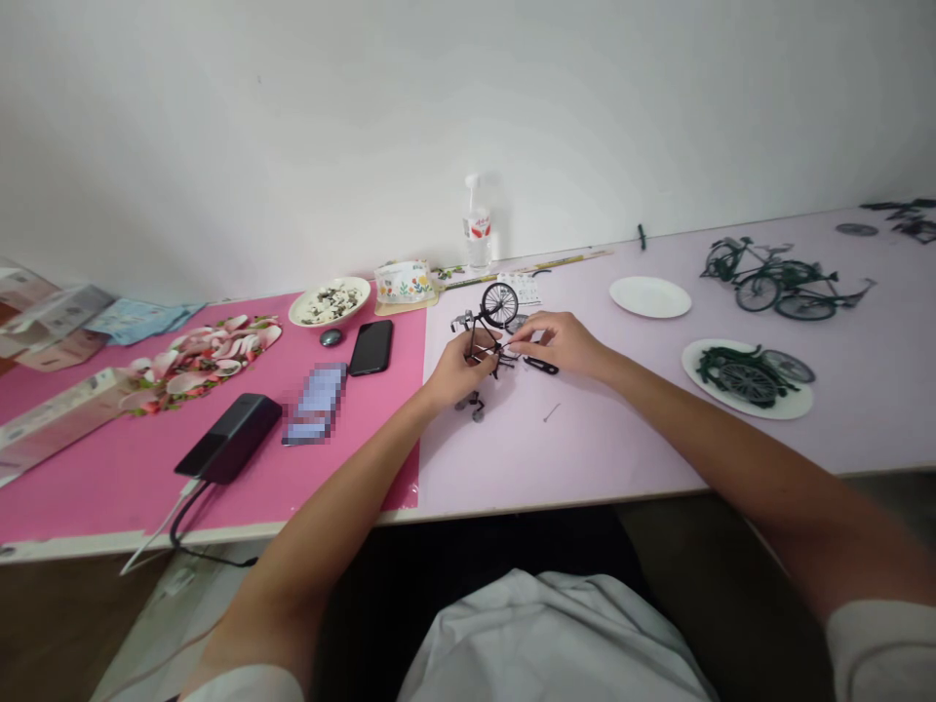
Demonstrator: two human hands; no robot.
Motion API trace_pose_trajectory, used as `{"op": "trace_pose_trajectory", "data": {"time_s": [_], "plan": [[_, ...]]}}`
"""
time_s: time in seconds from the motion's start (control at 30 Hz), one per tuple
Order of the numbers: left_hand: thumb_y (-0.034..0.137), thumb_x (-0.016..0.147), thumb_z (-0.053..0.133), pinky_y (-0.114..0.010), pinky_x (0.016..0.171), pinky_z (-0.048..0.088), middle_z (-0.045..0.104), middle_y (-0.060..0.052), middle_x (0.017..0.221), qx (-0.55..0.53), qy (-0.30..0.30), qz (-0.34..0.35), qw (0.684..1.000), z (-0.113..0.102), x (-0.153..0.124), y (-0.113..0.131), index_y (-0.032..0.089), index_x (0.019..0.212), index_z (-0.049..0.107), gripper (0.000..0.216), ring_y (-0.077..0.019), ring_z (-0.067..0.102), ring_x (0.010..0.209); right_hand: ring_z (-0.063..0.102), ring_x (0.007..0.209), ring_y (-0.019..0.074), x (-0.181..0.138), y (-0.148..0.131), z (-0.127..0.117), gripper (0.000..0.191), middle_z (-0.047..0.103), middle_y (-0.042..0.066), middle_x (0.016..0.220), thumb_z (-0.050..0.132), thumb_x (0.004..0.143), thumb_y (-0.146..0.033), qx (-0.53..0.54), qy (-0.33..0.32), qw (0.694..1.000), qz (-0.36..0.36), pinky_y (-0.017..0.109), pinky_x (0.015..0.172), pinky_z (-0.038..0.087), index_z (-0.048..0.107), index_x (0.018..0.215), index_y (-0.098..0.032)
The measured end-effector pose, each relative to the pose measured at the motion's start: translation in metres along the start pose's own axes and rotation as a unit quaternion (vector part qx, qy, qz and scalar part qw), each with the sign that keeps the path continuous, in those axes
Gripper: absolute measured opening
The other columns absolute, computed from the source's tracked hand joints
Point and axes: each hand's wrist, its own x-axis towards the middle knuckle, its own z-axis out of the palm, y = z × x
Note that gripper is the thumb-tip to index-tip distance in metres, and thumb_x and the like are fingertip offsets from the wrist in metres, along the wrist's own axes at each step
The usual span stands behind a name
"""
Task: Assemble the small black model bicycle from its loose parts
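Note:
A small black model bicycle (500, 305) is tilted up over the lilac part of the table, one spoked wheel at the top. My left hand (462, 369) is closed around its frame from the left. From the right, my right hand (560, 341) pinches at the frame's middle; whatever sits between those fingertips is too small to name. Just under the right hand lies a black-handled tool (541, 366), its far end hidden. A thin short rod (552, 412) rests on the table nearer to me.
Right of my hands are a white plate (650, 283), a plate of dark green bicycle parts (691, 390) and several model bicycles (760, 291). Behind stands a water bottle (478, 239). On the pink side lie a bowl (362, 290), a phone (371, 347) and a power bank (232, 439) with cables.

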Motion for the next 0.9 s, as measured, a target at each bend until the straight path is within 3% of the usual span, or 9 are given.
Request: {"op": "trace_pose_trajectory", "data": {"time_s": [0.33, 0.6, 0.9], "plan": [[0.029, 0.084, 0.072, -0.026, 0.071, 0.054, 0.071, -0.011, 0.121, -0.008, -0.025, 0.012, 1.000, 0.002, -0.001, 0.001, 0.017, 0.105, 0.065, 0.025, -0.0152, 0.069, 0.087, 0.071, 0.088, 0.0237, 0.000, -0.006, 0.002, 0.037, 0.080, 0.009, 0.094, 0.078, 0.085, -0.064, 0.009, 0.004, 1.000, -0.029, 0.035, 0.068, 0.053, 0.086, 0.088, -0.027], [0.026, 0.087, 0.070, -0.027, 0.072, 0.052, 0.070, -0.006, 0.097, -0.008, -0.033, 0.006, 0.999, 0.003, -0.003, 0.005, 0.017, 0.104, 0.065, 0.021, -0.0158, 0.068, 0.082, 0.072, 0.083, 0.0241, -0.002, -0.006, 0.008, 0.038, 0.081, 0.008, 0.090, 0.080, 0.083, -0.063, -0.011, 0.034, 0.999, 0.000, 0.036, 0.069, 0.055, 0.086, 0.090, -0.026], [0.031, 0.083, 0.078, -0.027, 0.073, 0.051, 0.072, -0.006, 0.098, -0.013, -0.026, 0.013, 0.999, 0.005, -0.002, 0.001, 0.015, 0.111, 0.067, 0.034, -0.0150, 0.066, 0.082, 0.073, 0.086, 0.0255, -0.004, -0.006, 0.013, 0.032, 0.081, 0.009, 0.093, 0.079, 0.086, -0.057, -0.024, 0.055, 0.998, 0.012, 0.037, 0.070, 0.055, 0.084, 0.087, -0.025]]}}
